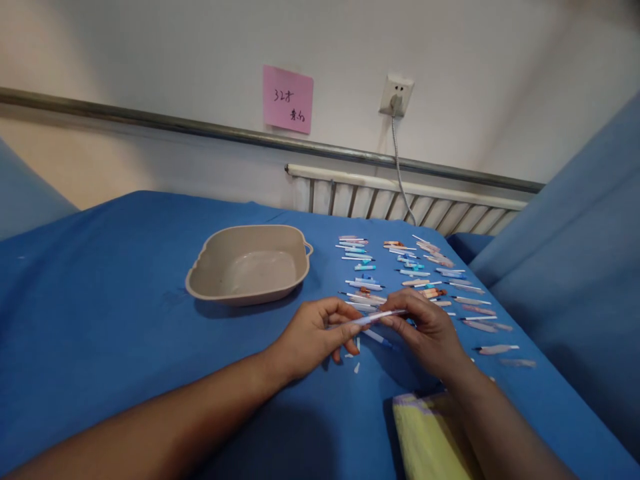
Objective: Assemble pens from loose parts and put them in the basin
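Observation:
My left hand pinches one end of a slim pale-blue and white pen between thumb and fingers. At its other end, my right hand grips it with thumb and fingertips. The pen lies nearly level between both hands, above the blue cloth. Just below them rests a blue pen piece, partly hidden by my hands. A small white tip lies beside my left fingers. Pen parts are laid out in rows behind my hands: thin refills, barrels and coloured pieces.
A beige plastic basin stands left of the rows on the blue cloth. A yellow packet lies under my right forearm. Behind are a white radiator, a wall socket with a cord, and a pink note.

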Available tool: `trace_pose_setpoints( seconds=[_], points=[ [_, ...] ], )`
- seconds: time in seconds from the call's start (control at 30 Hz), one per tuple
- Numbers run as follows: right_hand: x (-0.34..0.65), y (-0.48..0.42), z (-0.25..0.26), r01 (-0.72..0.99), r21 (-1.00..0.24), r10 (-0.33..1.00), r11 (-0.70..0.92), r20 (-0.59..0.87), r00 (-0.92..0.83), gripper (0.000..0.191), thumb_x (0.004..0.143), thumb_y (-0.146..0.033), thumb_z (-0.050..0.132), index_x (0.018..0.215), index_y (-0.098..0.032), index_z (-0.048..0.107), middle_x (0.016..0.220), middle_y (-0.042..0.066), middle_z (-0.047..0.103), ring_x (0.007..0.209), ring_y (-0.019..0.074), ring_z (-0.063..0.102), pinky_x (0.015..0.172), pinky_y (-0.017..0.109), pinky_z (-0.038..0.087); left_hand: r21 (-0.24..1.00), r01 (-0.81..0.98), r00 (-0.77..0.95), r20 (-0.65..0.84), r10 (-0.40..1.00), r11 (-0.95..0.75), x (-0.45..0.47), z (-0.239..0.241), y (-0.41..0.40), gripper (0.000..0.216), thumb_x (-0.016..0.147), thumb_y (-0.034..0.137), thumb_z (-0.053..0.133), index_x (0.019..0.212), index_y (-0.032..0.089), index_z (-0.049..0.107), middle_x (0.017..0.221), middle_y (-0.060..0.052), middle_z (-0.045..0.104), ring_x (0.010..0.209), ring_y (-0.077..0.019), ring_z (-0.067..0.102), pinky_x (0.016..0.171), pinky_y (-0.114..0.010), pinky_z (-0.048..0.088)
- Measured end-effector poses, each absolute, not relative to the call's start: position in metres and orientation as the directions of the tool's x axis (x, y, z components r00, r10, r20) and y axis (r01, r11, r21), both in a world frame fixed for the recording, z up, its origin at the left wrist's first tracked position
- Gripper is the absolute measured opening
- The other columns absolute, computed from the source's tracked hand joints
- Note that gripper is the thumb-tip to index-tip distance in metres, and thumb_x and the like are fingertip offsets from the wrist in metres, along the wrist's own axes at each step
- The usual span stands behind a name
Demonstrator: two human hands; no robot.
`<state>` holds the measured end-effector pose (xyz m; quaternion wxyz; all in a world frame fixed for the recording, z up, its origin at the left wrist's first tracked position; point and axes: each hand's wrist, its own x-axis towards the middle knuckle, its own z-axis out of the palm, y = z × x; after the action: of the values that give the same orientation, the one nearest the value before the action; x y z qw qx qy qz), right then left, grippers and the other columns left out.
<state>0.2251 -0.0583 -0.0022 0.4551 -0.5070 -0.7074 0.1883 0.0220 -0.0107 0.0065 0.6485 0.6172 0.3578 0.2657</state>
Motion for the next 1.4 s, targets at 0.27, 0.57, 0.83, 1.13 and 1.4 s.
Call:
trace_pose_setpoints(
  seconds=[0.27, 0.57, 0.83, 1.13, 1.4],
  points=[
    [0.225, -0.06, -0.001, 0.518, -0.756, 0.907, 0.4, 0.405, -0.11, 0.006, 0.084, -0.026, 0.061, 0.082, -0.021, 0.064, 0.078, 0.001, 0.061, 0.073, 0.0154, 0.056, 0.068, 0.027, 0.042, 0.986, 0.054, 0.662, -0.156, 0.733, 0.161, 0.021, 0.003, -0.004, 0.025, 0.074, 0.033, 0.066, 0.086, 0.012, 0.059, 0.076, -0.005, 0.071, 0.043, -0.0074, 0.056, 0.037, -0.017, 0.038],
    [0.225, -0.061, -0.002, 0.491, -0.79, 0.926, 0.366, 0.36, -0.111, 0.008, 0.084, -0.027, 0.061, 0.081, -0.02, 0.064, 0.078, 0.001, 0.062, 0.074, 0.0152, 0.057, 0.069, 0.026, 0.042, 0.991, 0.112, 0.61, -0.131, 0.782, 0.079, 0.022, 0.005, -0.009, 0.022, 0.073, 0.031, 0.068, 0.084, 0.013, 0.061, 0.056, 0.002, 0.062, 0.044, -0.0076, 0.053, 0.041, -0.018, 0.041],
    [0.224, -0.06, -0.007, 0.447, -0.879, 0.985, 0.168, 0.169, -0.039, 0.018, 0.082, -0.036, 0.061, 0.081, -0.019, 0.066, 0.073, 0.0, 0.063, 0.067, 0.0148, 0.054, 0.062, 0.025, 0.04, 0.988, 0.15, 0.571, -0.106, 0.814, 0.023, 0.022, 0.006, -0.013, 0.018, 0.073, 0.029, 0.067, 0.082, 0.014, 0.064, 0.059, 0.001, 0.062, 0.049, -0.0101, 0.057, 0.045, -0.021, 0.044],
    [0.226, -0.063, -0.006, 0.379, -0.903, 0.979, 0.202, 0.18, -0.092, 0.011, 0.084, -0.028, 0.058, 0.089, -0.022, 0.051, 0.078, -0.003, 0.049, 0.067, 0.0122, 0.046, 0.06, 0.023, 0.038, 0.987, 0.147, 0.573, -0.14, 0.807, 0.066, 0.02, 0.009, -0.006, 0.021, 0.071, 0.029, 0.068, 0.082, 0.013, 0.063, 0.056, 0.001, 0.063, 0.048, -0.0106, 0.057, 0.043, -0.02, 0.042],
    [0.226, -0.063, -0.006, 0.411, -0.884, 0.975, 0.223, 0.202, -0.093, 0.012, 0.087, -0.03, 0.055, 0.094, -0.021, 0.05, 0.081, -0.001, 0.054, 0.069, 0.0136, 0.051, 0.062, 0.025, 0.041, 0.983, 0.07, 0.647, -0.173, 0.742, 0.169, 0.02, 0.003, 0.004, 0.024, 0.072, 0.031, 0.069, 0.084, 0.012, 0.059, 0.083, -0.008, 0.072, 0.048, -0.0085, 0.059, 0.04, -0.018, 0.04]
  ],
)
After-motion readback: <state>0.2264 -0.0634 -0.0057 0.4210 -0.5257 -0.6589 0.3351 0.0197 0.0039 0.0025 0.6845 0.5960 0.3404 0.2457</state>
